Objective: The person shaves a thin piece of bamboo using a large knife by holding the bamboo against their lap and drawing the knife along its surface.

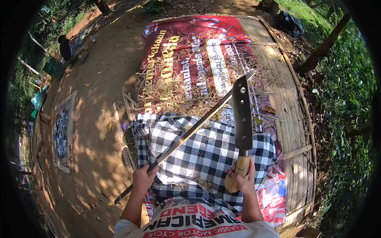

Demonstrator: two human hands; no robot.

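My left hand (144, 178) is closed around a long, thin wooden or bamboo stick (194, 127). The stick is dark along much of its length and slants up to the right, its lower end sticking out past my wrist. In my right hand (245, 177) is a machete (243, 113), gripped by its pale wooden handle. Its broad dark blade has several holes and points away from me, crossing in front of the stick near the stick's far end. I cannot tell whether the two touch. A black-and-white checkered cloth (190, 158) covers my lap beneath both hands.
Thin curled shavings (174, 89) litter a red printed banner (158, 47) ahead. The banner lies on a bamboo-slat platform (293, 119). Cut strips (119, 131) lie left of the cloth. A framed ash pit (62, 133) is farther left. Someone (65, 48) is at the far left.
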